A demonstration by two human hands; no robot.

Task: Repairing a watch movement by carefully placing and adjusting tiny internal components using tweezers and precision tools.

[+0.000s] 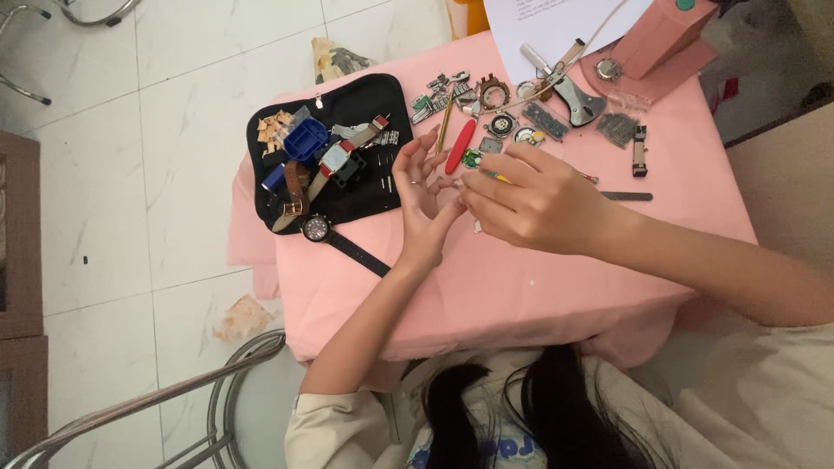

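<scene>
My left hand [423, 195] is raised over the pink tablecloth [521, 287], fingers spread, its fingertips meeting my right hand. My right hand [526, 201] is closed on a thin yellow-tipped tool [497, 176] and pinches something tiny against the left fingers; the small part itself is hidden. Just beyond the hands lie a small green round watch movement [471, 158], a red-handled tool [460, 146] and a pencil-like stick [445, 128].
A black tool pouch [347, 204] at left holds several watches, straps and a blue case. A black-strap watch [318, 228] lies at its edge. Watch parts, a metal press tool [569, 87], a pink lamp base [660, 39], paper and a metal chair [174, 395] surround.
</scene>
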